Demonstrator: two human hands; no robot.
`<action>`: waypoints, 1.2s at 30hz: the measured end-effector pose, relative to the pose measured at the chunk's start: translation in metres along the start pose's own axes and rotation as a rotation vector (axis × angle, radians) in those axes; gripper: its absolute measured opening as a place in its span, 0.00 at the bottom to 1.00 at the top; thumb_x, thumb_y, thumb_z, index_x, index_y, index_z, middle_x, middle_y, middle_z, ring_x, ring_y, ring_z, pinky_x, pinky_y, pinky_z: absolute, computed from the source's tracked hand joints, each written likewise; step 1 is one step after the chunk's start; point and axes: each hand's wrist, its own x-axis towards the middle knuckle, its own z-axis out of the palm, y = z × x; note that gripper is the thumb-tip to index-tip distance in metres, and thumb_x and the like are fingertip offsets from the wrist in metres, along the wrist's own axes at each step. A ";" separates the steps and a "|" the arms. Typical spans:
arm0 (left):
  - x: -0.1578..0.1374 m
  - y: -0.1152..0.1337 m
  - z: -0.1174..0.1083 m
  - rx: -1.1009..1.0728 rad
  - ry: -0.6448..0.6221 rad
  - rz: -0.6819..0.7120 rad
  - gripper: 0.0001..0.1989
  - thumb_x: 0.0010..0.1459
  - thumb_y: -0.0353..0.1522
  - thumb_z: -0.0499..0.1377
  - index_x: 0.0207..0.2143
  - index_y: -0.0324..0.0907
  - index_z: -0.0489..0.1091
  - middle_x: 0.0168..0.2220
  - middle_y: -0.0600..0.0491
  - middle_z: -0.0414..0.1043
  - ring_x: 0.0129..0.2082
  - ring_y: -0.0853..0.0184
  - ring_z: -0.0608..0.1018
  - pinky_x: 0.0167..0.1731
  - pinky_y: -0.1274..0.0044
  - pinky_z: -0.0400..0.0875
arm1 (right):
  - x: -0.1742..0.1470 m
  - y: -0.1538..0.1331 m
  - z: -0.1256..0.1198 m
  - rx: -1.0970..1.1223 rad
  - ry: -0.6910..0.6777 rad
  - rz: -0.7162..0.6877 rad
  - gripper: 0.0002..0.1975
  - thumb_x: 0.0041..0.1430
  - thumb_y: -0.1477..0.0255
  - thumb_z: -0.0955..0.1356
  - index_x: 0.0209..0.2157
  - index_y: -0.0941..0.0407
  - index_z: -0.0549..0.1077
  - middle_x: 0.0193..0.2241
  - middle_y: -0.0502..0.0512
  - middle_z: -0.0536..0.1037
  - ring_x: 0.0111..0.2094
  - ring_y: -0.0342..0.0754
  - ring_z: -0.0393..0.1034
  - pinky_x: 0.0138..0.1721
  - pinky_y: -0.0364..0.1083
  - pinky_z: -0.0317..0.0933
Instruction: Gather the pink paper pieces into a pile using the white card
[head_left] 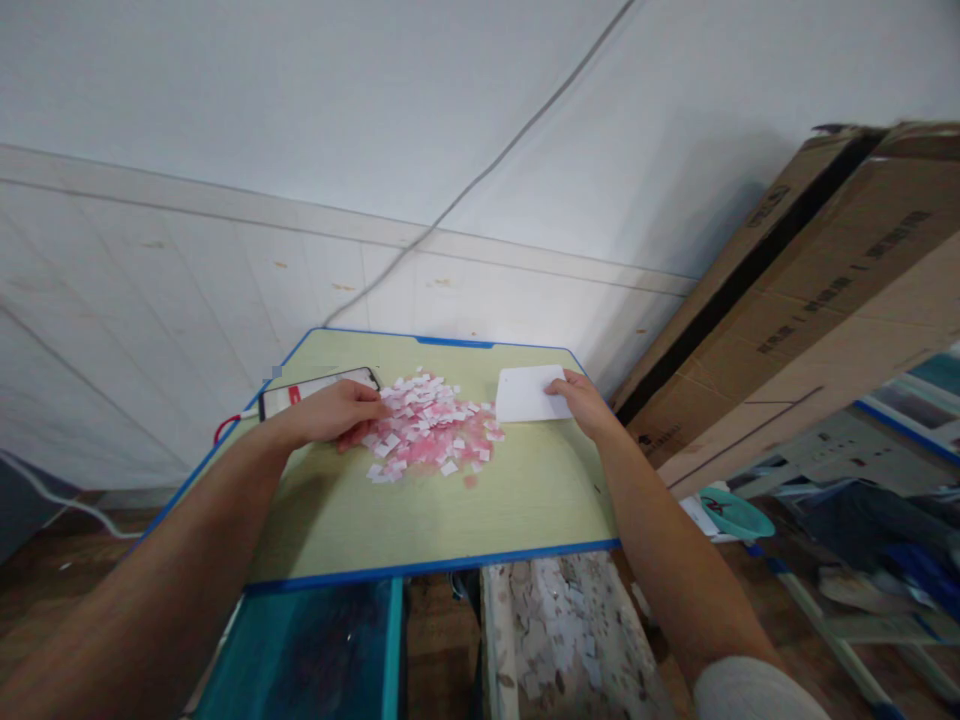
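Note:
A loose heap of small white paper squares (427, 412) lies on the pale, blue-edged tabletop (420, 520), with pink stains or powder among the pieces. My left hand (341, 410) reaches into the heap's left side. Its fingers are closed, and whatever is between them is hidden or too small to name. To the right of the heap, my right hand (581, 398) pinches the right side of a white card (529, 394), thumb on top. The card's left edge is close to the outermost squares.
Beyond my left hand lies a phone (319, 386) with a red cable (223, 428). Tall flattened cardboard boxes (787, 300) lean at the right. Below the front edge stand a teal bin (315, 650) and a box holding paper scraps (562, 630). A wall is behind.

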 end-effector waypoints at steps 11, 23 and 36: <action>-0.009 -0.002 -0.008 -0.102 -0.320 -0.103 0.22 0.53 0.52 0.62 0.27 0.42 0.76 0.24 0.44 0.77 0.19 0.63 0.76 0.14 0.78 0.55 | 0.001 -0.001 -0.007 -0.152 0.082 0.102 0.12 0.45 0.65 0.70 0.33 0.56 0.78 0.27 0.51 0.79 0.26 0.48 0.68 0.26 0.44 0.57; -0.009 0.000 -0.009 -0.065 -0.255 -0.083 0.20 0.52 0.49 0.62 0.26 0.41 0.77 0.24 0.45 0.77 0.19 0.63 0.76 0.15 0.78 0.57 | -0.004 -0.004 -0.009 -0.045 -0.010 0.143 0.13 0.44 0.67 0.71 0.34 0.57 0.78 0.27 0.52 0.80 0.24 0.48 0.69 0.23 0.43 0.57; -0.004 0.001 -0.004 0.067 -0.096 -0.111 0.17 0.49 0.47 0.62 0.24 0.42 0.76 0.25 0.46 0.77 0.20 0.65 0.76 0.16 0.78 0.57 | -0.012 -0.013 -0.005 -0.024 -0.176 0.138 0.16 0.44 0.67 0.72 0.37 0.57 0.80 0.31 0.53 0.82 0.26 0.47 0.70 0.26 0.43 0.59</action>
